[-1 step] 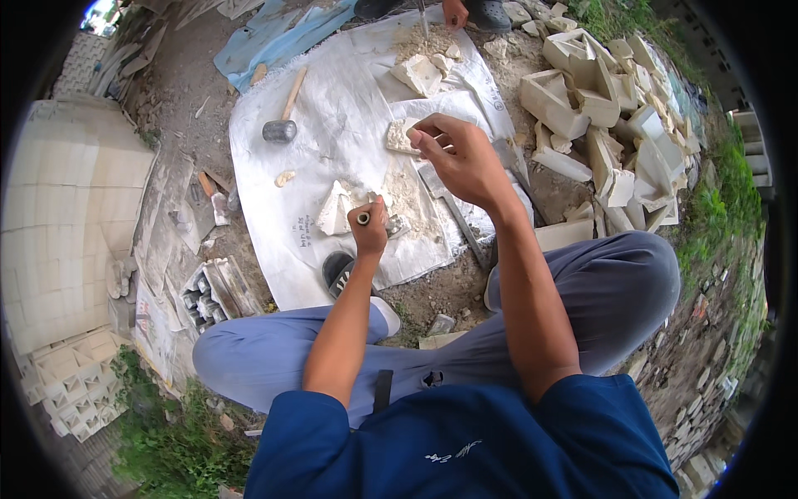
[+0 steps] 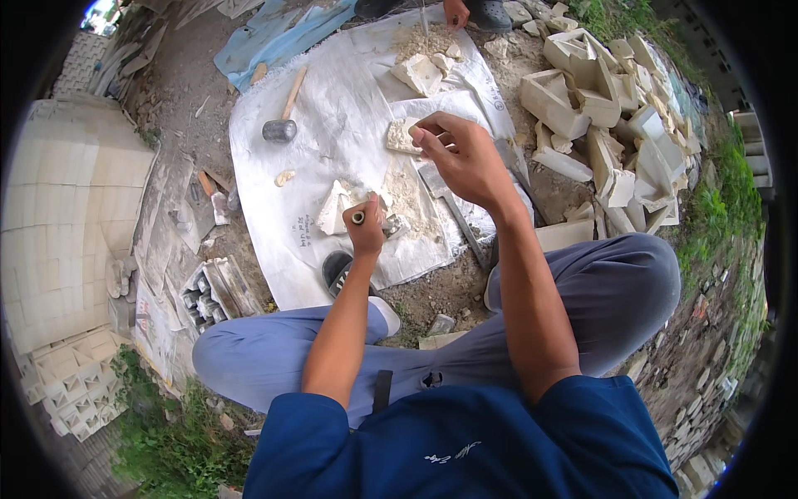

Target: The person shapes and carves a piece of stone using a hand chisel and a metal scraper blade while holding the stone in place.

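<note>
My left hand [image 2: 366, 231] is closed round the handle of a tool [image 2: 358, 218], whose hollow round end faces up. Its working end is partly hidden by my hand. Just beyond lies a broken cream block [image 2: 334, 208] among pale crumbs and powder [image 2: 407, 195] on a white sheet [image 2: 258, 191]. My right hand [image 2: 457, 154] is raised higher, thumb and fingers curled together in a pinch. Its thumb tip overlaps the edge of a rough cream chunk [image 2: 401, 135]. Whether it grips that chunk or some small piece I cannot tell.
A black-headed mallet [image 2: 279, 130] with a wooden handle lies on the sheet. A long flat metal bar [image 2: 465, 231] rests right of the crumbs. Broken cream blocks [image 2: 573, 108] are heaped at right. Another person's hand [image 2: 455, 13] shows at the far edge, beside more chunks [image 2: 418, 75].
My left hand has shifted slightly left with the tool. My right hand stays almost in place.
</note>
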Demonstrator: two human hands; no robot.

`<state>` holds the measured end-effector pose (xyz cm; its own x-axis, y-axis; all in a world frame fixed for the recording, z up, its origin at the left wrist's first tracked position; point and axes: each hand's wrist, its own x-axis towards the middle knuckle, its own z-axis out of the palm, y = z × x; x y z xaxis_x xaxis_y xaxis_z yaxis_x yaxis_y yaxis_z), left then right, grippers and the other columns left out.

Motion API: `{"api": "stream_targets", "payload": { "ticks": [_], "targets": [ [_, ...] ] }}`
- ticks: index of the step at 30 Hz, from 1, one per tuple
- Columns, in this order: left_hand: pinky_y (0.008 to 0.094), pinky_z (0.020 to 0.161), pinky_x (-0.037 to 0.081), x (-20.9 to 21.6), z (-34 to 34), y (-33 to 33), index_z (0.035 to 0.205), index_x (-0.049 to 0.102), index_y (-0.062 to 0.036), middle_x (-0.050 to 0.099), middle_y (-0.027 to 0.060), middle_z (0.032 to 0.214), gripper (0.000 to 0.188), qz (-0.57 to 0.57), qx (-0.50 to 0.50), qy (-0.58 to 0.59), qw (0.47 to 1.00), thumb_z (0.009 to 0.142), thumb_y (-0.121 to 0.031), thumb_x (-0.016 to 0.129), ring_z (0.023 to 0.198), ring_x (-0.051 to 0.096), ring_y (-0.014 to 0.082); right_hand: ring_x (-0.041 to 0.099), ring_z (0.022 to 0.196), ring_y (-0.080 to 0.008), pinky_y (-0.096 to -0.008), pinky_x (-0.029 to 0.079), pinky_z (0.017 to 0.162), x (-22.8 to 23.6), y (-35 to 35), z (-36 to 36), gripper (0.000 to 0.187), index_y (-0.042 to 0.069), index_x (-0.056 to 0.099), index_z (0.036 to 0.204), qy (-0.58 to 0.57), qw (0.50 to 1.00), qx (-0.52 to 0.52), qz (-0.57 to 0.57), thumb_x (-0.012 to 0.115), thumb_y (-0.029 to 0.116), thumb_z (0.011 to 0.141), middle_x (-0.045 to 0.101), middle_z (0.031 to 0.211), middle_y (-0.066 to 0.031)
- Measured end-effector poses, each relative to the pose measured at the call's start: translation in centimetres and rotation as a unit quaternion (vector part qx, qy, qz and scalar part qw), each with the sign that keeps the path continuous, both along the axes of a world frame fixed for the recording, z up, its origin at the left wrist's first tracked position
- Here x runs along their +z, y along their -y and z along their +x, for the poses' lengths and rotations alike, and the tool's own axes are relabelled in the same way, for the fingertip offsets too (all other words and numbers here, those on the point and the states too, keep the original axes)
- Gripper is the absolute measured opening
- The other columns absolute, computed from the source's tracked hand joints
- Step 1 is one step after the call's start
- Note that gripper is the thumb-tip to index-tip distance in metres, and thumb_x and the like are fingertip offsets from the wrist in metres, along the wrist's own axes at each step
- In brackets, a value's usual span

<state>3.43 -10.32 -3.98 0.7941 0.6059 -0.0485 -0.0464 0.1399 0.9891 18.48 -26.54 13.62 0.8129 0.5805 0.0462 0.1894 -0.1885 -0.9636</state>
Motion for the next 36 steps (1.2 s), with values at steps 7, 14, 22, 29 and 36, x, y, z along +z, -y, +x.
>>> {"api": "stream_targets", "payload": {
  "ticks": [7,14,22,29,36],
  "targets": [
    [0.0314,0.049,0.025,4.0,-0.5,-0.6,0.055,0.036,-0.0048,0.035,-0.0024,0.053,0.051,-0.042,-0.025,0.066,0.997,0.102,-0.009,0.056,0.049,0.030,0.0092,0.071,0.080,-0.0248,-0.0365,0.055,0.073,-0.1,0.3,0.2,0.032,-0.005,0.069,0.106,0.015,1.000,-0.013,-0.014,0.065,0.026,0.099,0.074,0.092,-0.0174],
    [0.0291,0.049,0.026,-1.4,-0.9,-1.1,0.054,0.041,-0.0026,0.041,-0.0028,0.054,0.051,0.069,0.028,0.018,0.997,0.100,-0.014,0.060,0.051,0.034,0.0070,0.071,0.075,-0.0279,-0.0379,0.055,0.070,0.1,-1.2,-0.4,0.030,-0.004,0.070,0.104,0.023,1.000,0.004,-0.006,0.066,0.024,0.098,0.074,0.091,-0.0195],
    [0.0320,0.050,0.030,4.7,1.0,-0.8,0.056,0.033,-0.0077,0.034,-0.0010,0.052,0.051,-0.010,0.026,0.068,0.997,0.102,-0.010,0.055,0.048,0.030,0.0115,0.073,0.087,-0.0241,-0.0359,0.055,0.076,0.0,0.3,0.2,0.034,-0.005,0.068,0.108,0.037,0.998,0.009,-0.054,0.063,0.028,0.101,0.074,0.094,-0.0177],
    [0.0308,0.049,0.028,-3.0,-0.6,-1.2,0.055,0.036,-0.0056,0.040,-0.0012,0.053,0.050,0.061,0.026,0.033,0.997,0.100,-0.010,0.058,0.048,0.033,0.0090,0.072,0.085,-0.0242,-0.0364,0.055,0.075,-0.3,-1.2,-0.2,0.032,-0.004,0.068,0.108,0.029,0.997,0.029,-0.058,0.063,0.026,0.101,0.074,0.093,-0.0176],
    [0.0315,0.049,0.025,5.0,0.2,-0.3,0.054,0.032,-0.0077,0.034,-0.0011,0.052,0.053,0.059,0.017,0.029,0.998,0.102,-0.011,0.056,0.047,0.029,0.0107,0.072,0.084,-0.0253,-0.0373,0.055,0.075,-0.5,-0.3,-0.1,0.031,-0.004,0.068,0.108,0.031,0.997,0.015,-0.066,0.063,0.025,0.101,0.074,0.093,-0.0173]
  ]
}}
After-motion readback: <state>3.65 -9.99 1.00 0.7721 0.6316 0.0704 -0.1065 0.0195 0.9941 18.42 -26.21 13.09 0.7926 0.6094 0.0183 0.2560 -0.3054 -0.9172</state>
